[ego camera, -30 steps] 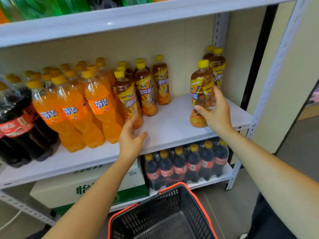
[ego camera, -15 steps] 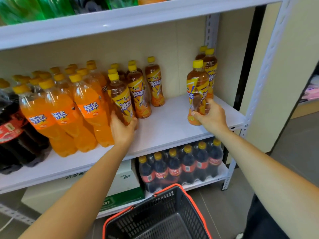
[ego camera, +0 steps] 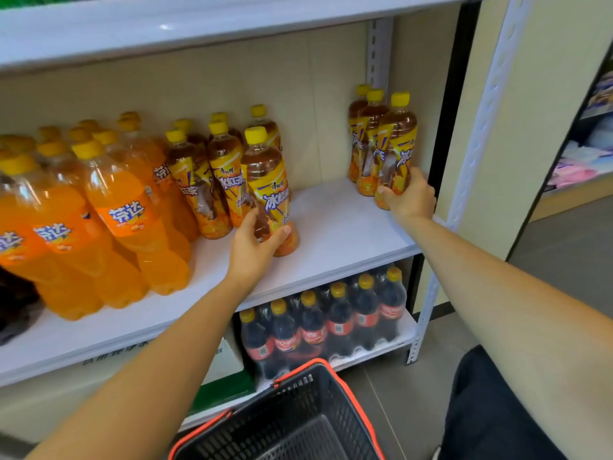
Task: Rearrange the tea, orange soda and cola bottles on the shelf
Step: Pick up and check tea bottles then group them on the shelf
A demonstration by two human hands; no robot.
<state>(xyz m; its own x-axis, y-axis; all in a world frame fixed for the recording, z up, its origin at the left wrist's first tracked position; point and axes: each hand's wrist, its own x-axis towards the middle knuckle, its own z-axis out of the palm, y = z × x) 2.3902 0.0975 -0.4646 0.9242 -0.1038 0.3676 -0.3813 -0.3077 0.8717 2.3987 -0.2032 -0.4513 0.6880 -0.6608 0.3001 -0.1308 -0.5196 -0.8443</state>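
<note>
1. Cola bottles: far left of shelf, mostly cut off.
2. Orange soda bottles: grouped beside them; apparently sorted.
3. Iced tea cluster: mid-shelf, judged yet to move.
4. Left grip: curled round front tea bottle, low on its body.
5. Right grip: clasping outer tea bottle low down, just beside two teas at the right end.

芬达 on orange soda bottle label; 康师傅, 冰红茶 on tea bottle label.
</note>
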